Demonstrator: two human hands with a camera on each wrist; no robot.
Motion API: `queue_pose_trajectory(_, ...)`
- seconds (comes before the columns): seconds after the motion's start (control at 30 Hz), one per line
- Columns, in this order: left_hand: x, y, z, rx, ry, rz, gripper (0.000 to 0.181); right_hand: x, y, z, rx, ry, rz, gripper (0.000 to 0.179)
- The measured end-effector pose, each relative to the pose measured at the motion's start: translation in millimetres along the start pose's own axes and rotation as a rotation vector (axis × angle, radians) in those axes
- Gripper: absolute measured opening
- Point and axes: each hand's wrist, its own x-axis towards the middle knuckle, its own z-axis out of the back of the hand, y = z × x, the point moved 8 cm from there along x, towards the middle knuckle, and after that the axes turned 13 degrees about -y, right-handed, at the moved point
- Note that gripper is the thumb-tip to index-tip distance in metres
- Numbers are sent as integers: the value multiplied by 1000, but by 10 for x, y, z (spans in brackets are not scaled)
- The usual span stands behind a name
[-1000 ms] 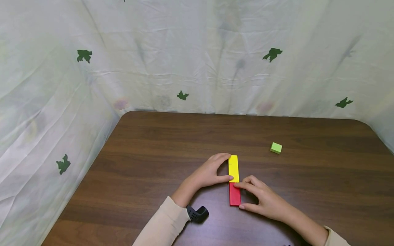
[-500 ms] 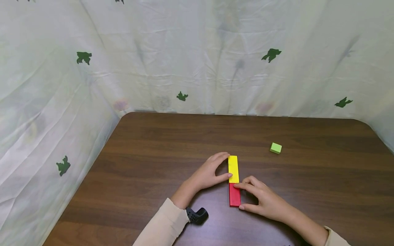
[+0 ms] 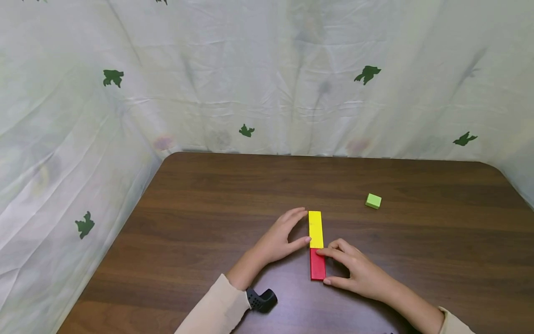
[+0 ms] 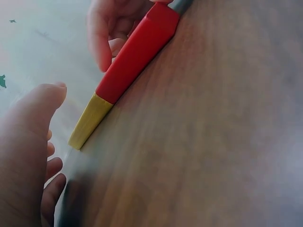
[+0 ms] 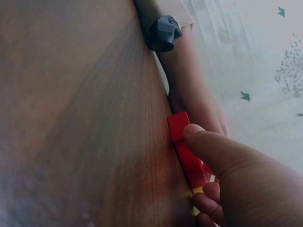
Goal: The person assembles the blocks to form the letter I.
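Observation:
A yellow rectangular block (image 3: 315, 229) and a red rectangular block (image 3: 318, 264) lie end to end in one line on the wooden table (image 3: 233, 185). My right hand (image 3: 360, 271) holds the red block, thumb near its front corner and index fingertip on its far end; the thumb (image 5: 208, 144) shows against the block in the right wrist view. To the left of the yellow block is my left hand (image 3: 277, 239), fingers loosely spread and thumb tip right by the block's edge. In the left wrist view its thumb (image 4: 45, 101) is apart from the blocks.
A small light green block (image 3: 373, 201) rests farther back on the right. A black wrist device (image 3: 263, 300) sits at the left cuff. Behind the table hangs a pale curtain (image 3: 271, 83) with green bird shapes.
My left hand has drawn slightly leftward, its thumb coming off the top of the yellow block. The right hand and both blocks stay nearly where they were.

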Motion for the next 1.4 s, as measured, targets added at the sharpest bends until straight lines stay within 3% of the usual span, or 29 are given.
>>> queue_pose_trajectory(0.3, -92, -23, 31, 4, 0, -25, 64, 1, -17, -9, 1, 15, -28, 51)
queue_pose_trajectory(0.83, -210, -146, -13, 34, 75, -60, 73, -2, -10, -4, 19, 18, -23, 51)
queue_pose_trajectory(1.07, -239, -193, -57, 100, 109, -99, 84, -10, -30, -8, 10, 39, -43, 50)
queue_pose_trajectory(1.4, -246, -205, -79, 142, 129, -122, 81, -8, -19, -10, 14, 35, -46, 51)
